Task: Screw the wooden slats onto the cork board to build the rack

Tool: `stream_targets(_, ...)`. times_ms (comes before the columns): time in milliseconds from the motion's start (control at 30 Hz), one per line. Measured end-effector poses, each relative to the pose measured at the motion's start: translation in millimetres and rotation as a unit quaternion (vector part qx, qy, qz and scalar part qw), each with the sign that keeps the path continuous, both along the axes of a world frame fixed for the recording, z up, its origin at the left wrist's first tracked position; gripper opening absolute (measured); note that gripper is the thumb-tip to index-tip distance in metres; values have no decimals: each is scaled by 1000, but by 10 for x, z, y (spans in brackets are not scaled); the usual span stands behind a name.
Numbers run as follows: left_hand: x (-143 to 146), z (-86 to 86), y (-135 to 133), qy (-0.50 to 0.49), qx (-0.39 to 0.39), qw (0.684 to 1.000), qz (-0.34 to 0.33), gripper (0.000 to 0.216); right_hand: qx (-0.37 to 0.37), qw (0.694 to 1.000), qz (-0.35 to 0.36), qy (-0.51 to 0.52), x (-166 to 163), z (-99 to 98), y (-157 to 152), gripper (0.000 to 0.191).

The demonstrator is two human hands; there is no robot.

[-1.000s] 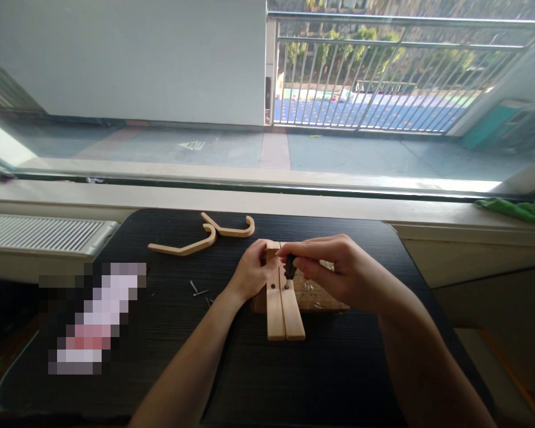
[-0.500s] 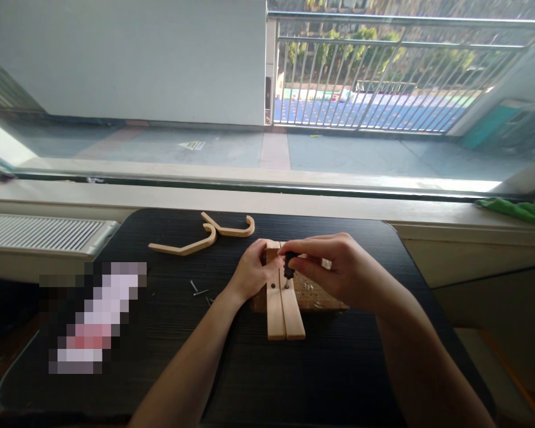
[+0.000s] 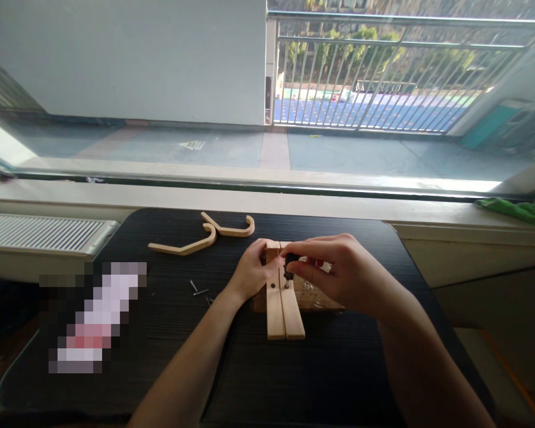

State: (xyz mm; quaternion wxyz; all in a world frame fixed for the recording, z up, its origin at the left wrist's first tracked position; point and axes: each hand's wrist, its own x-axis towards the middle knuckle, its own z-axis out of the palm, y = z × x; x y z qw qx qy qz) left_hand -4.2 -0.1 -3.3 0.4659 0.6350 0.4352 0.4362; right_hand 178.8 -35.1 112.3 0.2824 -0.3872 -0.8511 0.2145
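Observation:
Two pale wooden slats (image 3: 276, 321) lie side by side in front of me, their near ends jutting past a brown block or board partly wrapped in clear plastic (image 3: 312, 300). My left hand (image 3: 254, 270) grips the far part of the slats from the left, thumb across the top. Between the fingertips of my right hand (image 3: 334, 267) is a short black-handled screwdriver (image 3: 289, 267), held upright. Its tip meets a screw or hole on the right slat. The left slat has a dark screw head or hole (image 3: 273, 286) at the same level.
Two bent wooden hooks (image 3: 187, 246) rest at the back left of the black table (image 3: 169, 368). Several screws (image 3: 196, 288) lie left of my left hand. A pixelated patch hides something further left. Beyond the table are a windowsill, a radiator (image 3: 49, 232) and a green cloth (image 3: 517, 213).
The right hand's fingers have shifted slightly around the screwdriver handle, which is tilted a little differently. My left hand and the slats stay in place.

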Motion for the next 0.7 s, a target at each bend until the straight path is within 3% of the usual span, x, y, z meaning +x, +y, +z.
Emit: stream_targets(700,2,18,-3,-12,-7,1000,-3,12,2,999,-28,-45,-19,44,-13,15)
